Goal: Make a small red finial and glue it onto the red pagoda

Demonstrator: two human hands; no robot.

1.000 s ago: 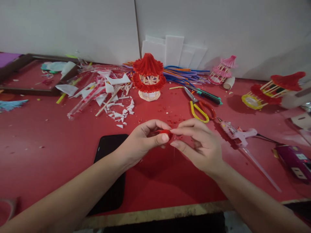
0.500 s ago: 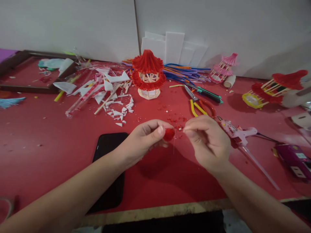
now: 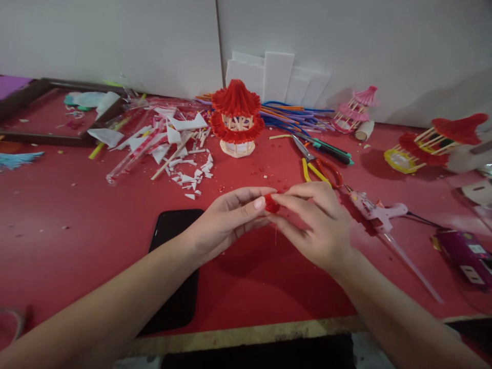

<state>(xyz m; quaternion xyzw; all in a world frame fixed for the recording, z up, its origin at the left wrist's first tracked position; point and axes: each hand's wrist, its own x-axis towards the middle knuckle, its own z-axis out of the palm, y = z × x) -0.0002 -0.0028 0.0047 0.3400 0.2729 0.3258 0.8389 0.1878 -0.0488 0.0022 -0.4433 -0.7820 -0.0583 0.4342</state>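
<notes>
Pinching a sm. red piece (image 3: 272, 204) betw. thumb & fingers, the L hand (image 3: 226, 218) has its grip closed on it, held over the desk (image 3: 96, 200) near the front edge. R hand (image 3: 321, 220) is at the piece's other side, fingertips touching it, thumb just below; can't tell if that grip has hold of it too. Thin strand hangs below, betw. the hands. Blk phone (image 3: 175, 224) lies partly under the L forearm. Behind: red tiered model (image 3: 236, 134) standing upright, w/ wht scraps (image 3: 188, 179) to its L & scissors (image 3: 309, 157) to its R. Pink glue gun (image 3: 378, 215) lies beyond the R hand, nr a purple box (image 3: 459, 251).
</notes>
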